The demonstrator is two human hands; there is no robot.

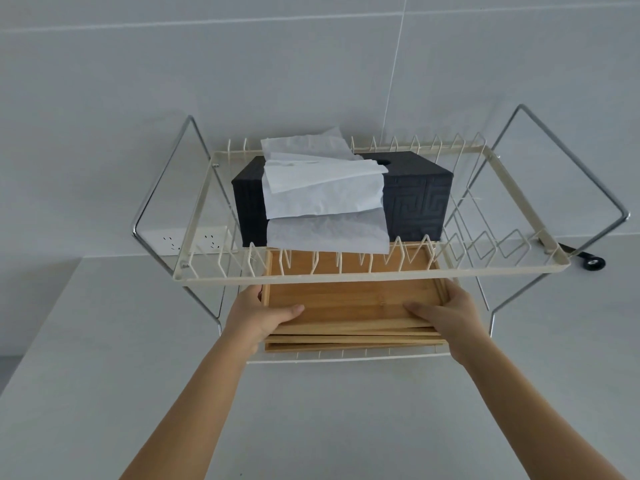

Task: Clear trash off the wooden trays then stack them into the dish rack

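A two-tier cream wire dish rack (346, 275) stands on the white counter. On its lower tier lies a stack of wooden trays (353, 339). The top wooden tray (346, 299) sits on that stack, a little askew, and looks bare of trash. My left hand (258, 315) grips its left edge with the thumb on the tray's floor. My right hand (446, 317) grips its right edge the same way. Both forearms reach in from the bottom of the view.
A black tissue box (415, 199) with white tissues (322, 195) draped over it sits on the rack's upper tier. Chrome side frames (156, 209) flank the rack. A wall socket (180, 240) is behind at the left, a black wheeled object (594, 263) at the right.
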